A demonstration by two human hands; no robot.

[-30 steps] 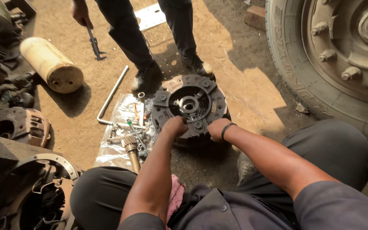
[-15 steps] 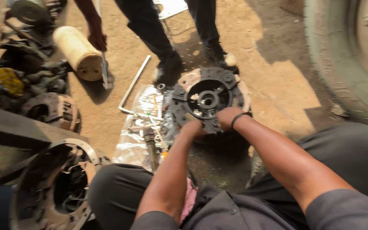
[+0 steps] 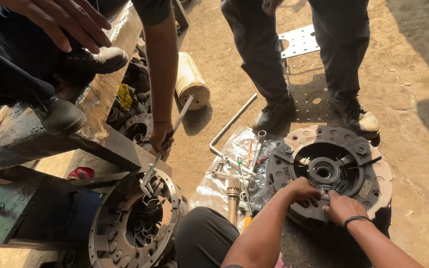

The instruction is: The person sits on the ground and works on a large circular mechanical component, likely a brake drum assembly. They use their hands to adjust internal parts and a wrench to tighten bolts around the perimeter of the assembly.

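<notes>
I have both hands, left hand [image 3: 304,191] and right hand [image 3: 341,208], apart, fingers pressed on the clutch plate [image 3: 331,171] on the floor

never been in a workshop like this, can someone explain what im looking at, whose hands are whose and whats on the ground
The one current picture comes from a camera worn on a person's head, looking down at their own two bare hands. Their left hand and right hand, which wears a dark wristband, both rest on a round dark metal disc-shaped machine part lying on the dirt ground. Neither hand holds a tool. Beside it, a clear plastic sheet carries small tools and metal pieces. To the left lies a second round rusty metal housing; another person's hand works a long metal wrench on it. A third person's dark shoes stand behind, near a cream cylinder.
</notes>
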